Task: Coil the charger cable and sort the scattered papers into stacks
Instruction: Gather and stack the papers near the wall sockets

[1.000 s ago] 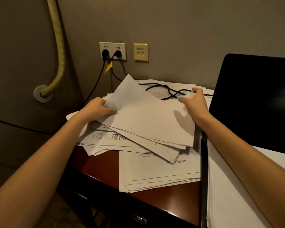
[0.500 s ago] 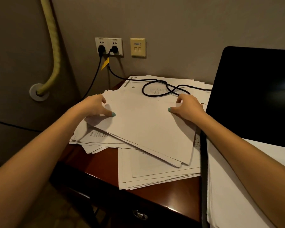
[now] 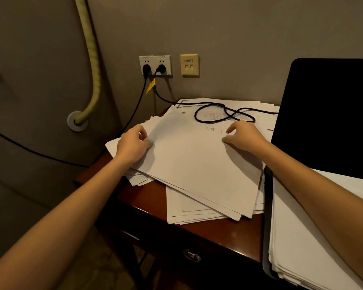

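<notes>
Left hand: the left hand [image 3: 134,144] is sitting at centre left of the frame, on the left edge of the top sheaf [image 3: 197,168].
Left fingers: these fingers [image 3: 143,132] are curling in tight over the paper edge with the thumb pressing down on top, so they are pinching the sheaf.
Right hand: the right hand [image 3: 244,136] is resting on the sheaf's upper right part, right of centre.
Right fingers: they [image 3: 232,129] are curling under with the thumb tip touching the sheet; I cannot tell whether they are gripping or only pressing.
Top sheaf: white sheets are lying askew across the middle of the frame, edges fanning unevenly and the lower corner overhanging a squarer lower stack [image 3: 189,214].
Charger cable: the black charger cable [image 3: 195,116] is lying uncoiled in a loose loop on papers in the upper centre, just beyond the right hand, and running up to the wall socket [image 3: 155,64].
Worktop: bare reddish wood of the worktop [image 3: 147,195] is showing at lower left of the papers.
Right side: another white pile [image 3: 302,227] is lying at lower right, below a black panel [image 3: 327,118].
</notes>
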Tool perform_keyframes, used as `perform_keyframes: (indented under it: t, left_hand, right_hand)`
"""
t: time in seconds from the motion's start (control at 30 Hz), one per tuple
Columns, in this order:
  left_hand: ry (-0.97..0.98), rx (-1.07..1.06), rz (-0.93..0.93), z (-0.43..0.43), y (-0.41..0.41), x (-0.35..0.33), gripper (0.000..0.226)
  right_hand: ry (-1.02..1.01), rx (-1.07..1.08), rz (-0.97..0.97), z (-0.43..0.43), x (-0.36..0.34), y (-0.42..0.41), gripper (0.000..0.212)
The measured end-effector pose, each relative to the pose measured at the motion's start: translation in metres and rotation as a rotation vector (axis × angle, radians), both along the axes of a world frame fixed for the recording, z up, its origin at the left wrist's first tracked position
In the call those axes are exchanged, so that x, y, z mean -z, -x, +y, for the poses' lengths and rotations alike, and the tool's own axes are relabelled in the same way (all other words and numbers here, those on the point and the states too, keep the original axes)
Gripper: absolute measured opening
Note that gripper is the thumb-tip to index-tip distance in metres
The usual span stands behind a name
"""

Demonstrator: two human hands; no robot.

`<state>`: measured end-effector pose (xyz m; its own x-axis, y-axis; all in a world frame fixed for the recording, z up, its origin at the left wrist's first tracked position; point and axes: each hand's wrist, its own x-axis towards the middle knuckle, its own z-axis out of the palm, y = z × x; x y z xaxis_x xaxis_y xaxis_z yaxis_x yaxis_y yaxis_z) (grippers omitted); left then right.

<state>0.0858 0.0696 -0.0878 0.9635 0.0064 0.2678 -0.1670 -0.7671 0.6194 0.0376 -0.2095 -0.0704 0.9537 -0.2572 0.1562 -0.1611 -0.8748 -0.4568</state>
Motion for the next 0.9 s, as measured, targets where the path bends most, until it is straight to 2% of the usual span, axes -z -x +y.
perform_keyframes:
  t: [0.1, 0.23, 0.3, 0.33, 0.43, 0.57, 0.63, 0.77, 0.9]
  left_hand:
    - [0.008, -0.010, -0.065, 0.000, 0.007, 0.000, 0.011]
    - [0.225, -0.014, -0.172, 0.011, 0.010, -0.009, 0.014]
    - [0.284, -0.044, -0.239, 0.020, 0.009, -0.013, 0.017]
    - [0.319, -0.052, -0.267, 0.024, 0.009, -0.014, 0.017]
    - [0.446, -0.026, -0.329, 0.029, 0.010, -0.019, 0.016]
    - [0.573, -0.079, -0.370, 0.027, 0.009, -0.026, 0.012]
    - [0.680, -0.134, -0.366, 0.025, 0.006, -0.029, 0.012]
    - [0.849, -0.073, -0.360, 0.016, 0.006, -0.035, 0.019]
    - [0.960, 0.073, -0.325, -0.003, 0.012, -0.036, 0.011]
  right_hand:
    - [-0.058, -0.014, -0.020, 0.001, -0.004, 0.005, 0.035]
    - [-0.114, 0.034, -0.041, -0.007, -0.005, 0.005, 0.040]
    - [-0.215, 0.029, -0.099, -0.010, -0.004, 0.004, 0.045]
    - [-0.304, 0.010, -0.144, -0.009, -0.004, 0.003, 0.045]
    - [-0.680, -0.041, -0.265, -0.003, -0.005, -0.001, 0.024]
    - [-1.203, -0.025, -0.371, -0.003, -0.009, -0.008, 0.027]
    - [-1.326, -0.060, -0.375, -0.006, -0.013, -0.007, 0.030]
    - [-1.090, -0.232, -0.344, -0.001, -0.015, 0.001, 0.010]
    - [-0.935, -0.259, -0.538, 0.011, -0.016, -0.001, 0.017]
